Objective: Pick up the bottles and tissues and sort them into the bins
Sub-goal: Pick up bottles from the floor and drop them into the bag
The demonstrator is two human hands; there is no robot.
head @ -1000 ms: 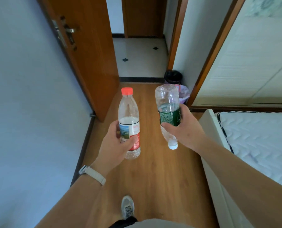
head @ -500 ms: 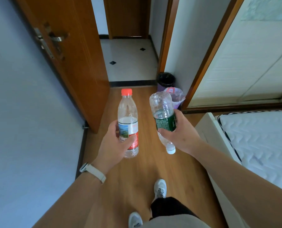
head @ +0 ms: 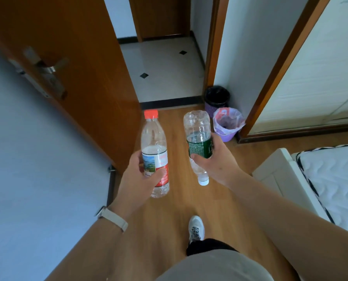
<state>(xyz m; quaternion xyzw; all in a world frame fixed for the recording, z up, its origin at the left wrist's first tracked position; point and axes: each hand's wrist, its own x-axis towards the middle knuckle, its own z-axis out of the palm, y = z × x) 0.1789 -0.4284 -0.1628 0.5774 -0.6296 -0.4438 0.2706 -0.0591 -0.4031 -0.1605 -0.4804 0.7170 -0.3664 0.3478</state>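
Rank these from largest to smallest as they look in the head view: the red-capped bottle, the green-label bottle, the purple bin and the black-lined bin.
1. red-capped bottle and green-label bottle: nearly alike, and both are nearest the camera.
2. purple bin.
3. black-lined bin: farthest, and partly hidden behind the purple bin.

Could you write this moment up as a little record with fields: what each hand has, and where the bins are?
left hand: grips a clear plastic bottle with a red cap, held upright
right hand: grips a clear plastic bottle with a green label, upside down with its white cap at the bottom
bins: a purple plastic bin with a pale liner, and behind it a purple plastic bin with a black liner
bins' place: on the wooden floor ahead, by the wall
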